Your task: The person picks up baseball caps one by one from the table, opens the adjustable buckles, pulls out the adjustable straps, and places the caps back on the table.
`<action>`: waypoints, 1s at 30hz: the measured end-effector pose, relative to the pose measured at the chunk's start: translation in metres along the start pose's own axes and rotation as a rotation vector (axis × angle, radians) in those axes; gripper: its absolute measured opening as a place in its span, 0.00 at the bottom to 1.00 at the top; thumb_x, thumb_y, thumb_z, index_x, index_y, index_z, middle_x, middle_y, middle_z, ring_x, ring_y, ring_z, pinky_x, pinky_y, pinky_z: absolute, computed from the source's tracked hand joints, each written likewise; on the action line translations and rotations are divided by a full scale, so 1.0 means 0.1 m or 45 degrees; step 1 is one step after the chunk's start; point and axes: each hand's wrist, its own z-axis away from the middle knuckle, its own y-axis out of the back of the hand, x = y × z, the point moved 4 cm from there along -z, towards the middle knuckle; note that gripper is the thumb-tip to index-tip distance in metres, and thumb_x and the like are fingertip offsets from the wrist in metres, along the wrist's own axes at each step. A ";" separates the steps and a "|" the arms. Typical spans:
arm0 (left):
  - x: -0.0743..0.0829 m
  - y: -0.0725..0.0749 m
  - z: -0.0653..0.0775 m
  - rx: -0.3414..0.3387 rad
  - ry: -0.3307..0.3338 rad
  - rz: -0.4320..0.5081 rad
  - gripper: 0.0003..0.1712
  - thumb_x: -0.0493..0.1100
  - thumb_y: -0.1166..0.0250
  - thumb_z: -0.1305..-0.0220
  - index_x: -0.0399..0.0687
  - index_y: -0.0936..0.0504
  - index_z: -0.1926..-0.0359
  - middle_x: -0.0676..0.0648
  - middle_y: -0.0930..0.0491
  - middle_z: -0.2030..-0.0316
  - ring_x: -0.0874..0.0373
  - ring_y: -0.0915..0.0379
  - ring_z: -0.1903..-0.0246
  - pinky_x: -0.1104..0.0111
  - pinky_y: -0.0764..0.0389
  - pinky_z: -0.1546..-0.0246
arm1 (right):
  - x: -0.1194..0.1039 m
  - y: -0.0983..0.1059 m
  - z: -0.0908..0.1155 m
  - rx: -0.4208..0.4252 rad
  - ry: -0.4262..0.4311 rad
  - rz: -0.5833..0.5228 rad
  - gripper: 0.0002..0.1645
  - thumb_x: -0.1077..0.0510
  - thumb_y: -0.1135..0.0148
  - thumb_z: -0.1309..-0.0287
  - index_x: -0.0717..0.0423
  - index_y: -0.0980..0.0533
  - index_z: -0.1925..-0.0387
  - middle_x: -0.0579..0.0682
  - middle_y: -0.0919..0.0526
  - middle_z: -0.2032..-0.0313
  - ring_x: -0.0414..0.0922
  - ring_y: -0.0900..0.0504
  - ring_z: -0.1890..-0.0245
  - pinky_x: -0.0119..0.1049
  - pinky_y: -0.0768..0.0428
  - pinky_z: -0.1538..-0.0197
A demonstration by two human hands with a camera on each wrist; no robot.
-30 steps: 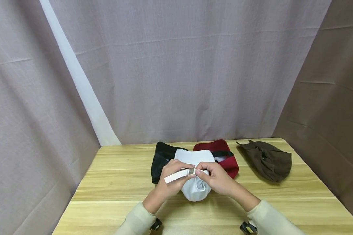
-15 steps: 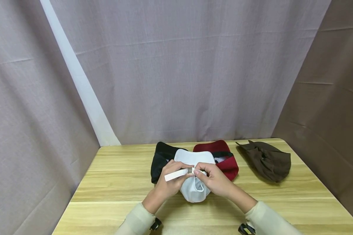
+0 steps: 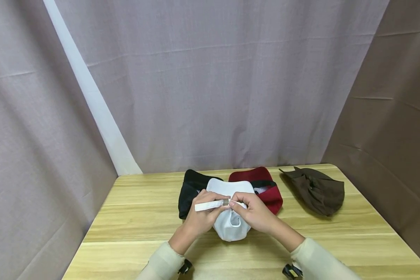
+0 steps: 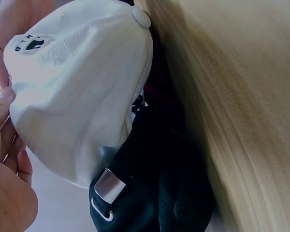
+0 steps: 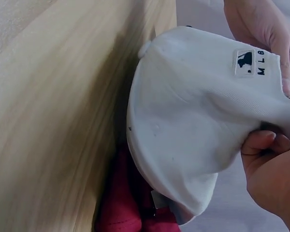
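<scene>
A white baseball cap is held between both hands at the middle of the table, its brim pointing away. Its white back strap sticks out leftward past a brownish buckle. The left hand grips the back edge just left of the buckle, thumb and fingers around the strap. Close to the buckle's right side, the right hand pinches the strap between thumb and forefinger. A small MLB patch shows on the crown in the right wrist view. The fingers partly hide the strap.
Behind the white cap lie a black cap with a metal buckle on the left and a dark red cap on the right. A dark brown cap lies farther right on the wooden table. Grey curtain hangs behind.
The loose strap end has swung from slanting down-left to nearly level. Both hands keep their hold on the white cap, with only slight finger movement at the buckle.
</scene>
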 end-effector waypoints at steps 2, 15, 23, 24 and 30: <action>-0.01 0.00 0.00 -0.008 0.009 0.008 0.12 0.50 0.28 0.42 0.54 0.13 0.58 0.56 0.11 0.62 0.66 0.19 0.66 0.77 0.26 0.63 | 0.00 -0.01 0.00 0.014 0.007 -0.004 0.11 0.57 0.41 0.32 0.54 0.22 0.72 0.52 0.16 0.71 0.36 0.24 0.65 0.30 0.25 0.61; -0.04 -0.01 0.02 -0.026 0.054 0.078 0.11 0.49 0.27 0.42 0.54 0.13 0.59 0.57 0.11 0.63 0.67 0.19 0.65 0.76 0.25 0.63 | 0.02 0.00 0.02 -0.005 -0.024 0.073 0.11 0.55 0.42 0.30 0.48 0.20 0.71 0.46 0.16 0.69 0.38 0.22 0.62 0.30 0.26 0.54; -0.04 -0.01 0.04 -0.049 0.079 0.092 0.12 0.49 0.27 0.43 0.55 0.13 0.58 0.57 0.11 0.61 0.66 0.20 0.63 0.75 0.25 0.62 | 0.03 0.03 0.04 -0.050 -0.032 0.096 0.11 0.55 0.44 0.29 0.46 0.19 0.68 0.49 0.15 0.67 0.37 0.22 0.61 0.32 0.26 0.53; -0.04 -0.01 0.04 -0.050 0.078 0.091 0.12 0.49 0.27 0.43 0.55 0.13 0.58 0.57 0.11 0.61 0.65 0.20 0.63 0.75 0.25 0.62 | 0.02 0.04 0.04 -0.053 -0.026 0.095 0.11 0.55 0.45 0.29 0.46 0.19 0.68 0.49 0.15 0.67 0.37 0.22 0.60 0.32 0.26 0.53; -0.04 0.00 0.04 -0.053 0.067 0.096 0.12 0.48 0.27 0.43 0.55 0.13 0.57 0.56 0.11 0.61 0.65 0.20 0.64 0.76 0.25 0.62 | 0.04 0.02 0.03 -0.056 0.000 0.088 0.11 0.54 0.43 0.30 0.46 0.20 0.69 0.46 0.15 0.68 0.36 0.22 0.61 0.31 0.25 0.54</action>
